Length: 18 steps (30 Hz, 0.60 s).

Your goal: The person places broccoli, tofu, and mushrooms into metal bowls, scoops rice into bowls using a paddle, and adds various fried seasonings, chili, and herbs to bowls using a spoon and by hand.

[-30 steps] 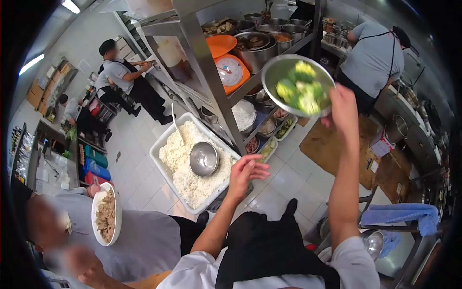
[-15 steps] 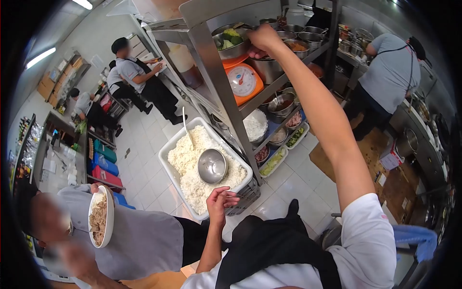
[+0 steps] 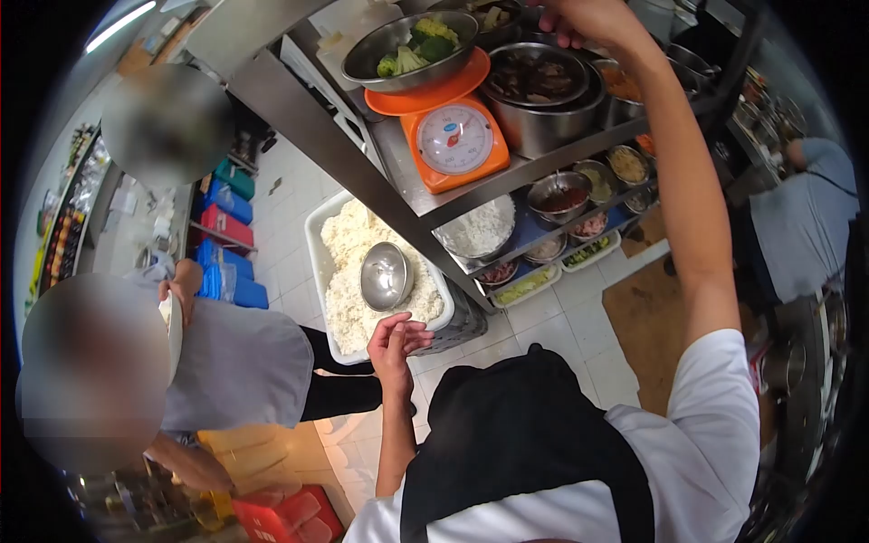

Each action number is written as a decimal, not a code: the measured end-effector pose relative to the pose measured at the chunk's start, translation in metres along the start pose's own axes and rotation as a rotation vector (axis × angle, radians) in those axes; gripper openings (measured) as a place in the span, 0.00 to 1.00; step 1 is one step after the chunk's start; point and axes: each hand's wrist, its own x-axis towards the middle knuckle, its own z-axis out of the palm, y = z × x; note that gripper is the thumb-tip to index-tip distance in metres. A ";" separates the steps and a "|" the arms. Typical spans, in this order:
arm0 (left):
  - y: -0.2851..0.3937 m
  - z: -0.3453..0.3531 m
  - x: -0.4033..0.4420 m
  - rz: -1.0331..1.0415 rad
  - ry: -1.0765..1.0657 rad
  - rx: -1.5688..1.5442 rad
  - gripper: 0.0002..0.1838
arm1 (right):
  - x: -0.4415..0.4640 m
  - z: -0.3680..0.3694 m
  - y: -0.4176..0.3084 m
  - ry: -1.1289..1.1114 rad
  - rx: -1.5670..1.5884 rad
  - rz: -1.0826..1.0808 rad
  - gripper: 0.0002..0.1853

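Note:
My right hand [image 3: 593, 23] is at the top edge of the view, above the metal pots on the shelf, fingers hanging down and slightly apart. Nothing shows in it, though the frame edge cuts it. Below it stands a pot of dark brown food [image 3: 539, 74]. Left of that, a metal bowl of broccoli [image 3: 425, 47] rests on an orange kitchen scale [image 3: 455, 140]. My left hand [image 3: 396, 346] is open and holds nothing, beside the near edge of a white tub [image 3: 348, 348] of cooked rice [image 3: 348, 235]. An empty-looking metal bowl [image 3: 386, 276] lies on the rice.
Several ingredient bowls, including a red sauce bowl [image 3: 559, 196], fill the lower shelf. A steel shelf post [image 3: 326, 136] slants between scale and rice. At left a co-worker [image 3: 240, 362] holds a white dish [image 3: 174, 330]; another person [image 3: 801, 217] stands at right.
My right hand has moved from the broccoli bowl's rim rightward over the pots. My left hand stays open by the rice. The view has shifted closer to the shelf, and the co-worker's dish has turned.

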 end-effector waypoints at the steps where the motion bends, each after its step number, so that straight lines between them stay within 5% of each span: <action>1: 0.005 0.011 0.001 0.013 0.024 0.003 0.12 | 0.012 0.001 0.003 -0.065 -0.011 -0.053 0.15; 5: 0.025 0.057 0.006 0.130 0.002 0.016 0.13 | 0.048 0.016 0.000 -0.387 -0.210 -0.029 0.19; 11: 0.052 0.111 -0.015 0.174 -0.066 -0.057 0.14 | 0.085 0.072 0.035 -0.770 -0.074 -0.078 0.17; 18: 0.049 0.108 -0.054 0.143 -0.005 -0.130 0.16 | 0.074 0.034 0.042 -0.581 0.175 -0.159 0.08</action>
